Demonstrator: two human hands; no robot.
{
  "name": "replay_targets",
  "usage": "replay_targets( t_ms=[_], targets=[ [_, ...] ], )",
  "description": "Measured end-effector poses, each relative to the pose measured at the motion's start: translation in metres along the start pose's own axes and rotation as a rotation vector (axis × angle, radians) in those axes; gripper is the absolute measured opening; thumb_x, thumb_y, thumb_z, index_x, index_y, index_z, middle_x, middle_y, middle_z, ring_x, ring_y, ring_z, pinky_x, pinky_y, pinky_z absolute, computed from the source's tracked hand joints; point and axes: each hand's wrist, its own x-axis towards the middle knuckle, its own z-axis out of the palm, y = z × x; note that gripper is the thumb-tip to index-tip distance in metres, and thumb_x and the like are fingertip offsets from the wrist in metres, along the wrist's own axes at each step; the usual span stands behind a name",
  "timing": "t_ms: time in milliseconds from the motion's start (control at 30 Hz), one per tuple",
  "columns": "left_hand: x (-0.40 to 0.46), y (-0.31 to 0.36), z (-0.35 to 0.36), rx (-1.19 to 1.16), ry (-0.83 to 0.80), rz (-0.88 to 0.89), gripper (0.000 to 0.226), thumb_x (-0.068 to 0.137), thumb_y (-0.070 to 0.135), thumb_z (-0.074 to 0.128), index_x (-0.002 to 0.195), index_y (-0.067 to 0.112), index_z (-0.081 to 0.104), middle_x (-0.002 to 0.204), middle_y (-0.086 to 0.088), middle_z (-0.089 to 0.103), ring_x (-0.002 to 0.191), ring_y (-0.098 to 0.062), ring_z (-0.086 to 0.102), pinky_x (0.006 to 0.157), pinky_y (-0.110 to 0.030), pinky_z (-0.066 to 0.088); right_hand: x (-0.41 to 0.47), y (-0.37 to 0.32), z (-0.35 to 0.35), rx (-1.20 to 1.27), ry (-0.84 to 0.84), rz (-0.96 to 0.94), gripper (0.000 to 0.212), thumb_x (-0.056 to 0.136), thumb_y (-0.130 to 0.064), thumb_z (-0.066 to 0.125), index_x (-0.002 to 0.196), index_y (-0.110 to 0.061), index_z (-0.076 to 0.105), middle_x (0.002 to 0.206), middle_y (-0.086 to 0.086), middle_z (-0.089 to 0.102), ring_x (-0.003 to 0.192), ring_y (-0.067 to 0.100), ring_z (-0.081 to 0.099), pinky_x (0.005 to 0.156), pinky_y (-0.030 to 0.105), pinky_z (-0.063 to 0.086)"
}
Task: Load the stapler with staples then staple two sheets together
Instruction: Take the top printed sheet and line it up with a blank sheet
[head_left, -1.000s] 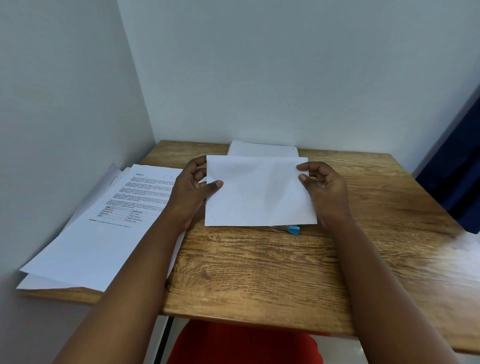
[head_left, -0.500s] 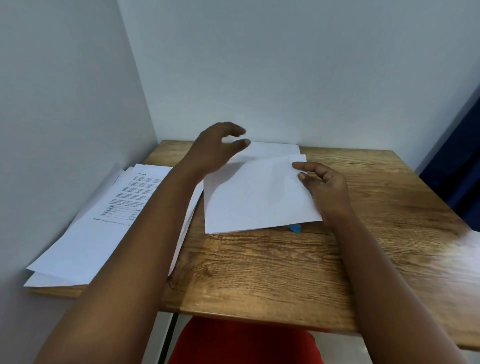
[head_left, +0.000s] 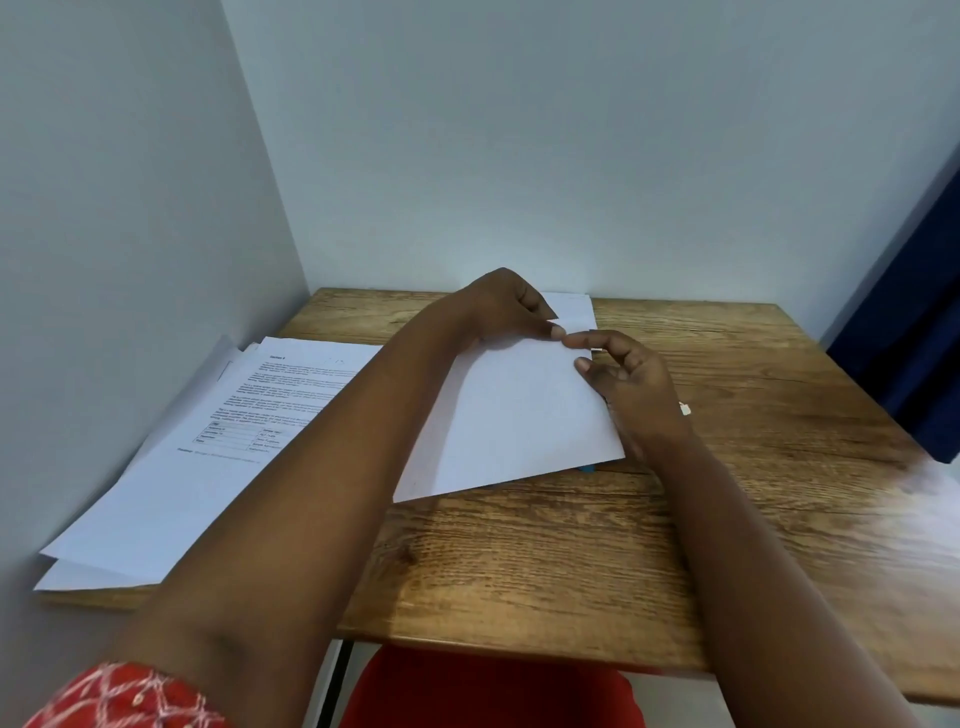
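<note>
Wooden surface (head_left: 519, 561) set in a pale-walled corner, printed pages (head_left: 218, 447) at its left edge. Left hand (head_left: 506, 306) now down from its raised reach, pinching the blank sheet (head_left: 509, 415) at its far edge; right hand (head_left: 631, 387) curled on its right edge. Blue sliver (head_left: 587, 468) under the sheet, stapler not identifiable
</note>
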Motion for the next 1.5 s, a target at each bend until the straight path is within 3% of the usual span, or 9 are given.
replay_targets(
  t_ms=[167,333,500,600,700,833,900,1033,1500],
  targets=[
    [-0.006,-0.003,0.004,-0.017,0.027,0.007,0.021,0.079,0.024,0.083,0.087,0.005,0.078,0.067,-0.004,0.059,0.058,-0.014,0.045,0.059,-0.024,0.036,0.001,-0.001,0.001,0.005,-0.01,-0.03,0.021,0.093,0.002,0.058,0.105,-0.016,0.061,0.106,0.001,0.069,0.094,0.017,0.067,0.083,0.043,0.055],
    [-0.007,-0.003,0.013,0.023,-0.023,-0.005,0.021,0.078,0.031,0.083,0.082,0.011,0.079,0.057,0.006,0.054,0.053,-0.01,0.041,0.054,-0.02,0.034,0.003,0.003,0.002,-0.008,0.066,-0.036,0.035,0.081,-0.046,0.073,0.109,-0.03,0.059,0.089,0.021,0.071,0.089,0.037,0.067,0.084,0.052,0.052],
    [-0.002,-0.002,0.024,0.049,-0.052,-0.005,0.033,0.075,0.028,0.086,0.09,0.0,0.075,0.074,-0.005,0.063,0.068,-0.015,0.049,0.065,-0.027,0.04,0.006,0.006,0.0,-0.07,0.141,-0.084,0.015,0.089,-0.022,0.07,0.077,-0.017,0.064,0.077,0.009,0.065,0.073,0.019,0.054,0.071,0.037,0.04],
    [-0.002,0.0,0.023,0.046,-0.07,0.022,0.026,0.079,0.032,0.082,0.089,0.008,0.079,0.079,-0.002,0.072,0.067,-0.01,0.054,0.065,-0.025,0.044,0.008,0.008,-0.003,-0.102,0.181,-0.089,0.019,0.086,-0.03,0.07,0.075,-0.017,0.063,0.076,0.014,0.063,0.071,0.022,0.05,0.067,0.036,0.038],
    [-0.006,0.0,0.022,0.053,-0.089,0.034,0.038,0.087,0.034,0.074,0.092,-0.003,0.072,0.069,-0.007,0.052,0.059,-0.016,0.037,0.049,-0.02,0.031,0.007,0.008,-0.002,-0.118,0.193,-0.087,0.022,0.083,-0.036,0.07,0.076,-0.017,0.063,0.083,0.028,0.062,0.071,0.023,0.05,0.067,0.037,0.04],
    [-0.011,-0.006,0.014,0.026,-0.114,0.01,0.037,0.088,0.033,0.074,0.084,-0.004,0.069,0.055,0.0,0.04,0.047,-0.014,0.026,0.043,-0.018,0.022,0.007,0.009,-0.001,-0.151,0.211,-0.1,0.018,0.09,-0.02,0.069,0.074,-0.015,0.063,0.077,0.017,0.065,0.07,0.02,0.054,0.067,0.033,0.042],
    [-0.013,-0.01,0.009,0.004,-0.122,-0.016,0.028,0.086,0.031,0.076,0.087,0.003,0.076,0.057,-0.002,0.056,0.051,-0.014,0.035,0.048,-0.018,0.029,0.009,0.01,0.0,-0.164,0.227,-0.092,0.019,0.091,-0.019,0.069,0.073,-0.016,0.062,0.074,0.008,0.063,0.068,0.017,0.052,0.065,0.029,0.04],
    [-0.019,-0.02,-0.002,-0.055,-0.109,-0.035,0.015,0.082,0.029,0.08,0.09,0.017,0.081,0.101,-0.018,0.075,0.079,-0.021,0.052,0.074,-0.035,0.044,0.01,0.011,0.001,-0.132,0.242,-0.053,0.02,0.09,-0.02,0.07,0.072,-0.02,0.062,0.075,0.004,0.065,0.071,0.016,0.054,0.067,0.029,0.042],
    [-0.039,-0.057,-0.065,-0.088,-0.063,-0.08,0.015,0.085,0.02,0.077,0.097,0.013,0.08,0.102,-0.006,0.078,0.096,-0.018,0.073,0.096,-0.037,0.055,0.008,0.009,-0.008,-0.026,0.339,0.039,0.017,0.089,-0.026,0.071,0.081,-0.012,0.066,0.094,0.022,0.072,0.075,0.023,0.056,0.069,0.037,0.045]
  ],
)
